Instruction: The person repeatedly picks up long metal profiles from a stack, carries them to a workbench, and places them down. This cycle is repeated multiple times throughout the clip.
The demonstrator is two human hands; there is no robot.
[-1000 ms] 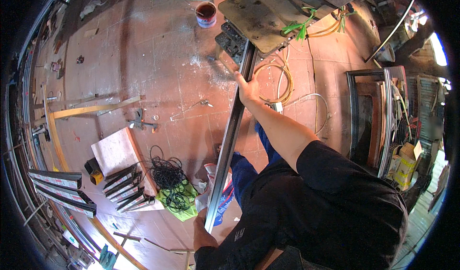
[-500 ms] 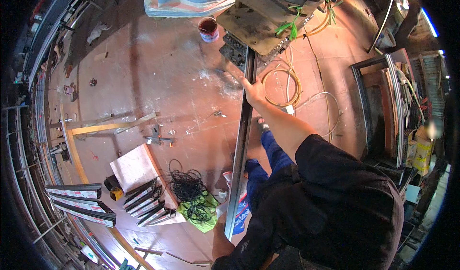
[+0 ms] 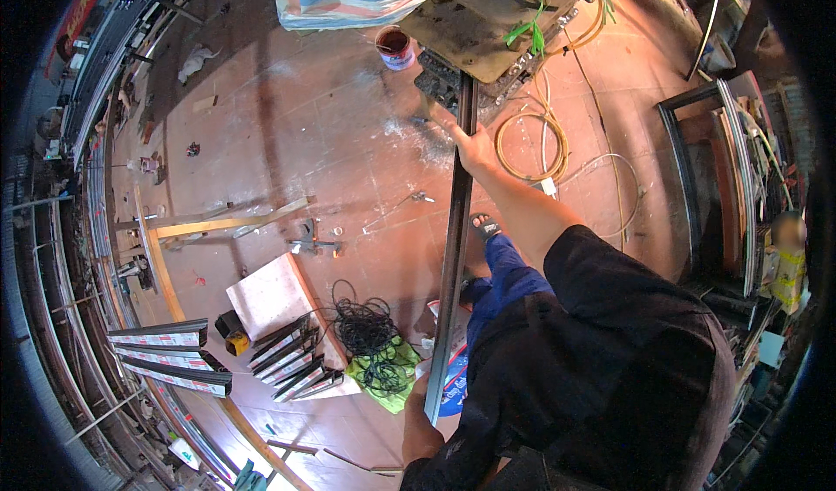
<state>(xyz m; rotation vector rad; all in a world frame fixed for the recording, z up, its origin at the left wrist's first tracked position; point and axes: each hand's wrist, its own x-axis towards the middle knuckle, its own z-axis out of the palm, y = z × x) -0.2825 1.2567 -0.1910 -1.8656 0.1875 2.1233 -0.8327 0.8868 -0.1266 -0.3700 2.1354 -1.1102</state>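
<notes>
A long dark metal profile (image 3: 459,221) runs from the machine at the far side back toward me. Its far end sits at the machine's dusty metal plate (image 3: 479,33), where the edge hides the contact. My right hand (image 3: 473,147) is closed around the profile just short of the machine, arm stretched forward. Near the closer end, my left hand (image 3: 420,402) grips the same profile low down, its fingers partly hidden. Beside that end lie a green cloth (image 3: 396,395) and a tangle of black cord (image 3: 361,325).
A paint can (image 3: 395,48) stands left of the machine. Coiled yellow hose (image 3: 562,155) lies to its right. Stacked short profiles (image 3: 170,356), a pale board (image 3: 270,295) and a clamp-like tool (image 3: 312,240) are on the left. Dark frames (image 3: 740,186) lean at the right.
The whole view has shifted, so the floor, the machine and the profile appear farther right. Both hands keep their hold on the profile. More of my sandalled foot shows.
</notes>
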